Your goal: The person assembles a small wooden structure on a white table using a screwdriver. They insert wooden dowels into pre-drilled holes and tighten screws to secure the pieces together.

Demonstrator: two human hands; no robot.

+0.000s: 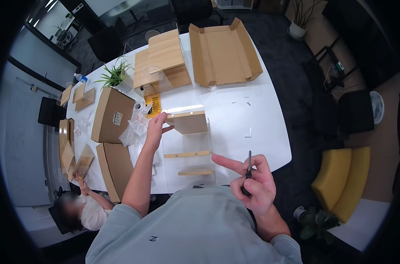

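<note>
My left hand (155, 131) grips the left end of an upright light-wood board (187, 123) that has small round fittings along its top edge. Clear panels join this board to a narrow wood strip (186, 154) and a lower wood piece (195, 173) closer to me. My right hand (257, 187) is closed round a screwdriver (249, 169) with a dark handle, its shaft pointing up. The index finger of that hand stretches toward the right end of the narrow strip, near a clear panel; whether it touches is hard to tell.
On the white table (270, 136) lie small loose parts (248, 104). An open cardboard box (224, 53), a wooden assembly (164, 55) and a plant (115, 75) stand farther back. Cardboard boxes (112, 113) and plastic bags (137, 127) are left. A person (94, 211) works at lower left.
</note>
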